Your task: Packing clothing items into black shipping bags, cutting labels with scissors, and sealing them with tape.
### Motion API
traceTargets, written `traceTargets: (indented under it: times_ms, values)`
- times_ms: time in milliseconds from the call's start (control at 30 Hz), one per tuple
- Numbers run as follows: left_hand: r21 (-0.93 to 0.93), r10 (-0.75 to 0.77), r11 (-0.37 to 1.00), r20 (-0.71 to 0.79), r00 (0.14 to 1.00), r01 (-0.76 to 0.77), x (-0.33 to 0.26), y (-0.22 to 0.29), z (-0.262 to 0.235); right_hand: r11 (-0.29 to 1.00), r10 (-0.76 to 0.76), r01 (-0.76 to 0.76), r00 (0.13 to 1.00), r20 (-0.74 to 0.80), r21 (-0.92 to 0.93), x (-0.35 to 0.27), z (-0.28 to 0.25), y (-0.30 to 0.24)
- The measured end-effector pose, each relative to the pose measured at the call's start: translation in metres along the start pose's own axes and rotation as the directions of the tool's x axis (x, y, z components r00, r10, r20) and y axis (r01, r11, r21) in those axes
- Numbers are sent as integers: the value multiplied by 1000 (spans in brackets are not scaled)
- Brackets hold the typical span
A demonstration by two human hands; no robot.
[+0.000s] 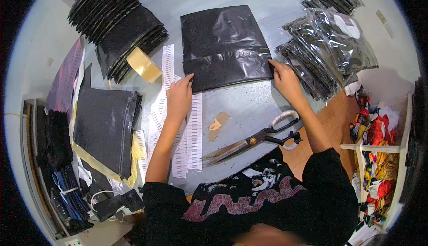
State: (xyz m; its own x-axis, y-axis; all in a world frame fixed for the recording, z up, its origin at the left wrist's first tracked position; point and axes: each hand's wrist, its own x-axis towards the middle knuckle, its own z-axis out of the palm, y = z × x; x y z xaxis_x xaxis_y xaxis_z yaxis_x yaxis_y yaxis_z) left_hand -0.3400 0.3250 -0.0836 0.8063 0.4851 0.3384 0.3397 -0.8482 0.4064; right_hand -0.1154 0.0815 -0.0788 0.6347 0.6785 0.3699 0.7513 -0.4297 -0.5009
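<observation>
A black plastic mailer bag (223,43) lies flat on the pale blue table (249,108), its near flap folded over. My left hand (179,98) presses the bag's near left corner with fingers flat. My right hand (285,79) presses the near right corner, fingertips on the fold. Neither hand grips anything. Under my left forearm lie several white strips of printed labels (194,130).
Large tailor's scissors (254,141) lie closed near the table's front edge. A roll of tan tape (144,64) sits left of the bag. Stacks of black bags (118,18) fill the back left, clear-wrapped packed garments (332,45) the right. A shelf of coloured cloth (379,157) stands at right.
</observation>
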Motion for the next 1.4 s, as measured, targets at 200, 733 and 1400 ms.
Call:
traceTargets:
  times_ms: [200, 733, 1400]
  values:
    - [168, 10, 986, -11, 1000, -8, -1, 1, 4, 992, 48, -44, 998, 33, -121, 1, 3, 0]
    - [169, 252, 961, -215, 943, -218, 38, 50, 21, 968, -242, 238, 969, -52, -79, 31, 2, -55]
    - [198, 65, 977, 90, 994, -82, 26, 8, 30, 938, -87, 184, 945, 314, -294, 25, 14, -12]
